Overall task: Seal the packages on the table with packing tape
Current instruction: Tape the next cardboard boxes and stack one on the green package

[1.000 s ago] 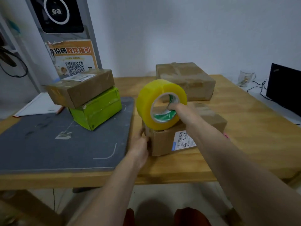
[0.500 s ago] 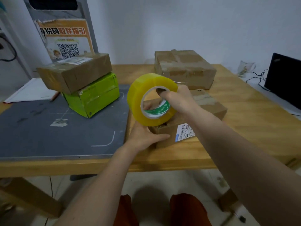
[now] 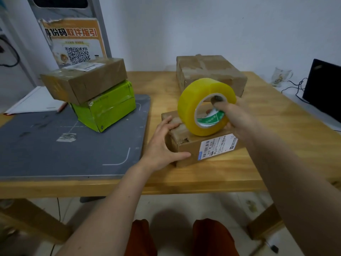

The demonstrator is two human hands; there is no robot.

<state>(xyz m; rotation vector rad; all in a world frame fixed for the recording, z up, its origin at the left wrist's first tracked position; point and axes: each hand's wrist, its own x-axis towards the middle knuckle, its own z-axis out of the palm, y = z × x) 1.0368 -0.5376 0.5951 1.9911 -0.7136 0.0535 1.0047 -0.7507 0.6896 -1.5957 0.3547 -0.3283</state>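
Grip: right hand point(image 3: 233, 115) holding tape roll point(image 3: 201, 106) by its core, above small package point(image 3: 186, 145) near table point(image 3: 212, 174) edge; left hand point(image 3: 162, 145) braces its left corner; advise taut, centred strip over seam

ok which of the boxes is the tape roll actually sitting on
The small brown box nearest the table's front edge, with the white label on its side. The left hand steadies it; the other three boxes stand apart, untouched.
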